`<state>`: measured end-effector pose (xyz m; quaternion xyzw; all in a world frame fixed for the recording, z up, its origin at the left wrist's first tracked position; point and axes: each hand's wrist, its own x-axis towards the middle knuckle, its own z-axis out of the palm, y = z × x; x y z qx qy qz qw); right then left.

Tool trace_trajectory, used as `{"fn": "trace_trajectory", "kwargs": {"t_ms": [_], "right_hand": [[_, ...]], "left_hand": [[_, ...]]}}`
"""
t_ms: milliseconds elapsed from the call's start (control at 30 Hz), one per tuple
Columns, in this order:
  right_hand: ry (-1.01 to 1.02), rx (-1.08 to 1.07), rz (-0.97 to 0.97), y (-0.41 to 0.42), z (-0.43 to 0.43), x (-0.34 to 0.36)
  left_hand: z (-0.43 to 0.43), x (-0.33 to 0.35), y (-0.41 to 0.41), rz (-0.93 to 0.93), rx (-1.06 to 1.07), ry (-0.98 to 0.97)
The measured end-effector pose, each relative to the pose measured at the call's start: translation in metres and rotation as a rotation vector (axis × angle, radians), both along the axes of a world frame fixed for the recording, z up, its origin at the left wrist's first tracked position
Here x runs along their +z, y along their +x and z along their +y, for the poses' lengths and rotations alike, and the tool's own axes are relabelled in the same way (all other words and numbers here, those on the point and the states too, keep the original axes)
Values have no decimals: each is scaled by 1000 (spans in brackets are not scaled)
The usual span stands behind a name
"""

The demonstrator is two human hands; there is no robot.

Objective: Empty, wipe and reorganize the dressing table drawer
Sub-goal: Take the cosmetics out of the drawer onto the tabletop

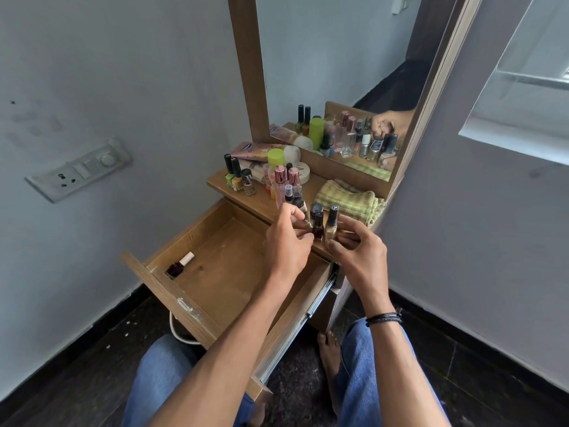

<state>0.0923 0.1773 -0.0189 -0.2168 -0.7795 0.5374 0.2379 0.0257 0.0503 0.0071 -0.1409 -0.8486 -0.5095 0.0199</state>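
Note:
The wooden drawer point(228, 272) is pulled out wide. It holds only one dark nail polish bottle with a white cap point(181, 264), lying in its front left corner. At the tabletop's front edge stand a dark red nail polish bottle point(318, 227) and a gold one point(332, 222). My left hand point(288, 241) pinches the dark red bottle low down. My right hand point(358, 252) curls its thumb and fingers round the base of the gold bottle. A folded green checked cloth point(349, 200) lies on the tabletop just behind them.
Several bottles, tubes and jars point(271, 172) crowd the back left of the tabletop point(261, 204). The mirror point(338, 72) rises behind. A switch plate point(80, 169) is on the left wall. A white cable point(177, 332) hangs under the drawer. My knees and bare foot point(329, 349) are below.

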Motion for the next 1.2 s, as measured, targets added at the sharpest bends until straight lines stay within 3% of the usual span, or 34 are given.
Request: {"fn": "trace_trajectory", "kwargs": {"t_ms": [167, 333, 433, 567, 733, 1067, 1200], "right_hand": [[-2, 29, 18, 4, 6, 3], [39, -10, -7, 15, 16, 14], [128, 23, 159, 22, 10, 29], [158, 97, 451, 25, -18, 52], [338, 287, 432, 18, -59, 39], [459, 432, 266, 10, -97, 9], [490, 451, 219, 9, -101, 2]], "left_hand": [[-34, -3, -12, 64, 54, -68], [-132, -17, -59, -43, 238, -565], [-178, -29, -72, -121, 252, -860], [-185, -37, -74, -83, 199, -1057], [-173, -34, -76, -19, 77, -1300], [-166, -42, -88, -36, -36, -1494], [-167, -44, -87, -30, -34, -1454]]}}
